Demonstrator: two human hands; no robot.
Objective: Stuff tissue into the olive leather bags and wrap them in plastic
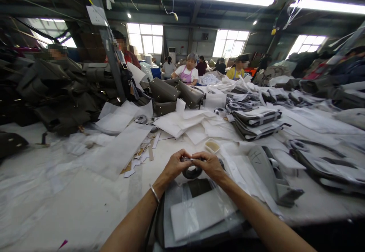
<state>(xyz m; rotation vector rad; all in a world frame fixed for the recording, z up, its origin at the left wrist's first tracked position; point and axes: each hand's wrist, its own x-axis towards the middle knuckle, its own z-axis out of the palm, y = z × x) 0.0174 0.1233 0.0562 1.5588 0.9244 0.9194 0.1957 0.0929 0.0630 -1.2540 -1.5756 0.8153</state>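
Observation:
My left hand (178, 164) and my right hand (210, 165) meet in front of me. Fingertips of both are pinched on the upper edge of a dark coiled strap (191, 173), which looks wrapped in thin film. Below the hands lies a dark bag (201, 187) in clear plastic, with a white padding sheet (196, 214) on top. A small white dish (212, 145) with something yellowish in it sits just beyond my right hand. To the right stands a grey tape dispenser (264, 168) with a handwritten mark.
Loose white sheets (182, 122) and paper scraps (139, 157) lie across the table. Flat wrapped bags (256, 121) are stacked at the right, and dark bags (57, 88) are heaped at the left. A metal post (111, 54) rises there. Several people work farther back.

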